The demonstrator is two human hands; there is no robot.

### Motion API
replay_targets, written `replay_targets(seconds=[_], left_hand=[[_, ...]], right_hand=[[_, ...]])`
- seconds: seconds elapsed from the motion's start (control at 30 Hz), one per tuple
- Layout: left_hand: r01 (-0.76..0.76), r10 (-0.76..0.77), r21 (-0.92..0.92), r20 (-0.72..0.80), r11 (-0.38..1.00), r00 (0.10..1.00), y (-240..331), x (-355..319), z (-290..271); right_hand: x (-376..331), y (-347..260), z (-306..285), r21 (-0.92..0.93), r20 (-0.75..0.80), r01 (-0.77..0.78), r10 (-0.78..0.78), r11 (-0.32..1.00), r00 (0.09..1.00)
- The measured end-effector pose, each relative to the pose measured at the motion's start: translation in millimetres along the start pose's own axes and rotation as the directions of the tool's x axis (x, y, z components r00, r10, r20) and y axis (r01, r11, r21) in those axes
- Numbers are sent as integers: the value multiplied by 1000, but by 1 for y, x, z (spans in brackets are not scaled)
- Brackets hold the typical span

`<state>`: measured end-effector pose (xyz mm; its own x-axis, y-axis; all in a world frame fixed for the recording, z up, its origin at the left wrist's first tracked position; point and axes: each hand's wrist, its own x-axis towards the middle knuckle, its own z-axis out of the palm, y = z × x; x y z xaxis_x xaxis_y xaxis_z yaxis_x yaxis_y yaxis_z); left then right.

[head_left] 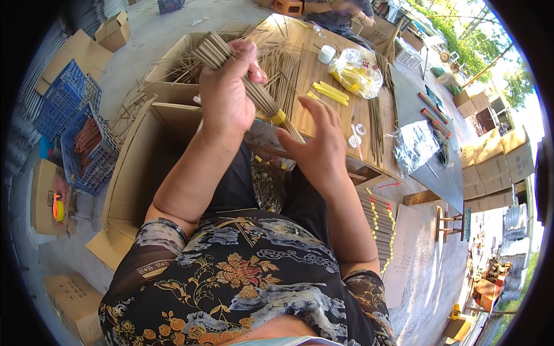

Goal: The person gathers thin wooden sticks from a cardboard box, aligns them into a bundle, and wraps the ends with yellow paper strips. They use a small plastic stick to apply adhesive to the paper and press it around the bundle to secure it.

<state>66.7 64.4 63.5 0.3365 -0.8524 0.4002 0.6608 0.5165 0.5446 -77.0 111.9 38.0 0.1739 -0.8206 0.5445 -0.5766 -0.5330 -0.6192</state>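
A bundle of thin brown incense sticks slants across the space in front of me, its upper end at the far left and its lower end toward my right hand. My left hand is closed around its upper part. A yellow band wraps the bundle near its lower end. My right hand is beside that end, fingers apart and curved, holding nothing I can see. Beyond it, yellow paper strips lie on the wooden table. Loose sticks are spread over the table's left part.
Left of my legs stands an open cardboard box. Blue crates are farther left. The table bears a white tub and a plastic bag with yellow contents. Banded bundles lie at lower right. Another person sits across.
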Motion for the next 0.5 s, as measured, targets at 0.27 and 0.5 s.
replay_targets(seconds=[0.27,0.5], left_hand=[[227,-230,38,207,973,951,5,-23,5],[550,-375,-117,614,827,695,14,4,-15]], right_hand=[[7,19,29,360,384,-229,80,904,920],[-11,9,16,512,819,-759,37,403,573]])
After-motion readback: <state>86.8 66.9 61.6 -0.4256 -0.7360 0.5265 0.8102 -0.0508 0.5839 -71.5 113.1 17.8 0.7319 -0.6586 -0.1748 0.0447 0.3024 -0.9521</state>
